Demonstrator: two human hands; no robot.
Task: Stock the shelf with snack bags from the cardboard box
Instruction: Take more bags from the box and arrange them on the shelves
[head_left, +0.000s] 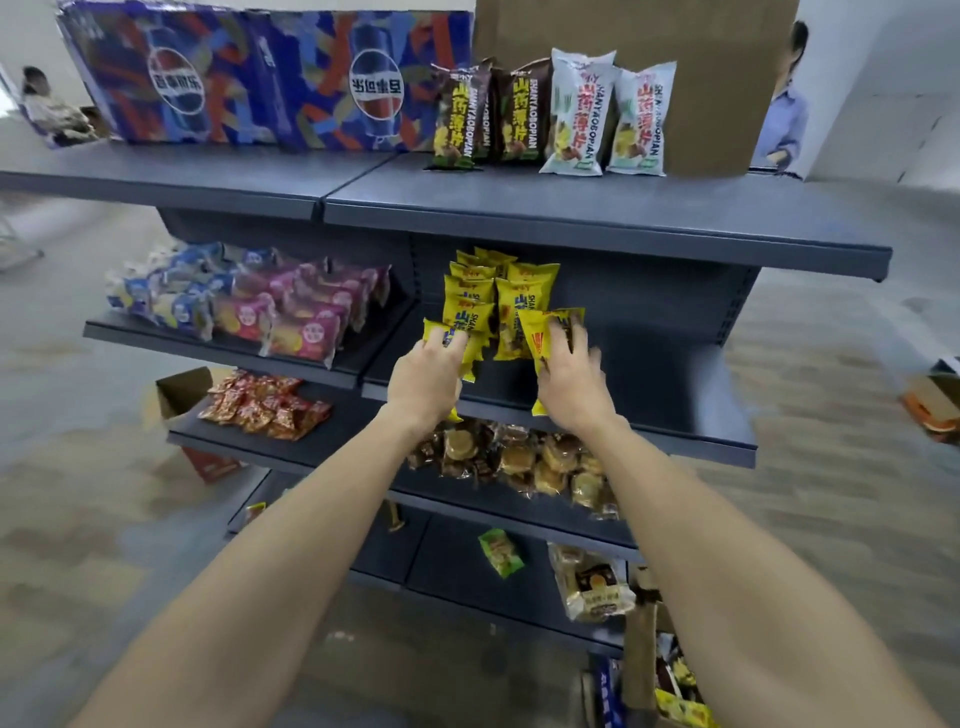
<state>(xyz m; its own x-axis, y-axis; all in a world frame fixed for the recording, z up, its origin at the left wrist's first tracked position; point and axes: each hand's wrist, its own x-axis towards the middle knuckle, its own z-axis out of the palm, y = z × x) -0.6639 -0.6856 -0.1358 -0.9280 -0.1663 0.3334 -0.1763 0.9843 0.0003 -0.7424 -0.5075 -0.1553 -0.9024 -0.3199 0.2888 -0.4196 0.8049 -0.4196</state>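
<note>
Two hands reach to the second shelf (675, 384): the left hand (423, 376) curls its fingers round one yellow snack bag (470, 345), and the right hand (574, 382) grips another yellow bag (540, 332), both at the front of the standing yellow rows (493, 291). Pushing in carelessly could topple those upright rows or slide a bag off the front lip. Pastries (519, 457) fill the shelf below, and the cardboard box (641, 660) sits low at right.
</note>
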